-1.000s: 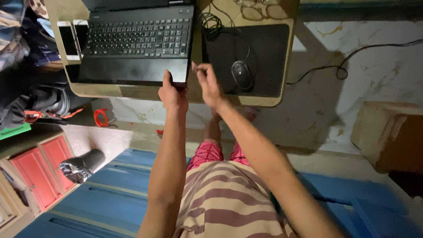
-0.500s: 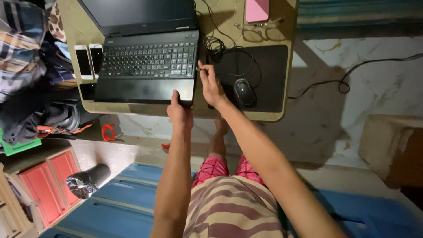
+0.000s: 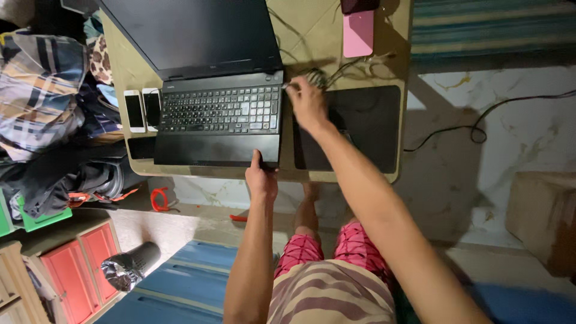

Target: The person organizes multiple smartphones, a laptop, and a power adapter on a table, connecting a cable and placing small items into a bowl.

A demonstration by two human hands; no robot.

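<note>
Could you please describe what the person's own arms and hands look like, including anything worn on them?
Both arms are bare all along their visible length, with no sleeves in view. The left hand and right hand wear no gloves, and no rings, watch or bracelets can be seen. The forearms are slim.

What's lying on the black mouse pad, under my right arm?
The right hand reaches over the mouse pad toward the tangled cable beside the laptop. The pad's visible part is bare; the forearm covers its left strip, so anything there is hidden.
</note>
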